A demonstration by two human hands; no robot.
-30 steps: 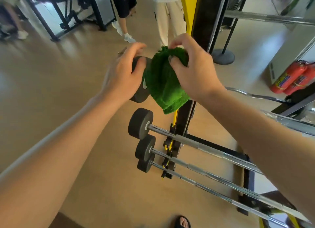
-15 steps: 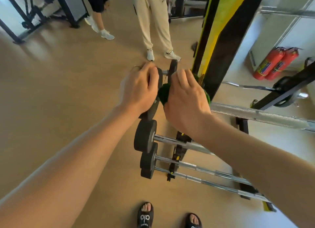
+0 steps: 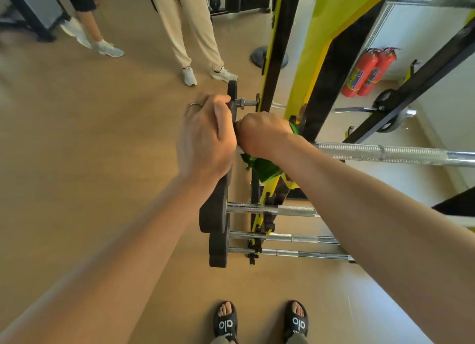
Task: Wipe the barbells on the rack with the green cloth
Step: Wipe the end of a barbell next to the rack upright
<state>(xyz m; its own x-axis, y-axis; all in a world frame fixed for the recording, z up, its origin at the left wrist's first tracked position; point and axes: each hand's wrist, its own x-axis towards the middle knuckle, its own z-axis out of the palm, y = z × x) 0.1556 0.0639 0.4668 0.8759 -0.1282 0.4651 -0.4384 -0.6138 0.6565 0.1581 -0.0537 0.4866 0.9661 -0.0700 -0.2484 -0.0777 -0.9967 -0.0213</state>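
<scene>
Several barbells with black end weights lie one above another on a black and yellow rack (image 3: 267, 94). My left hand (image 3: 205, 140) grips the black end weight (image 3: 214, 210) of an upper barbell. My right hand (image 3: 262, 135) is closed around the green cloth (image 3: 264, 167), wrapped on that barbell's steel shaft (image 3: 385, 153) right beside the weight. A fold of cloth hangs below my wrist. Lower barbells (image 3: 288, 238) rest beneath, untouched.
Two people stand on the tan floor ahead, one in beige trousers (image 3: 187, 30), one at the far left (image 3: 102, 46). Two red fire extinguishers (image 3: 367, 72) lean on the right wall. A round black stand base (image 3: 270, 57) sits behind the rack. My sandalled feet (image 3: 259, 323) are below.
My right hand has gone from holding the cloth up against the end weight to closing it round the shaft. My view has tipped further down, showing my feet.
</scene>
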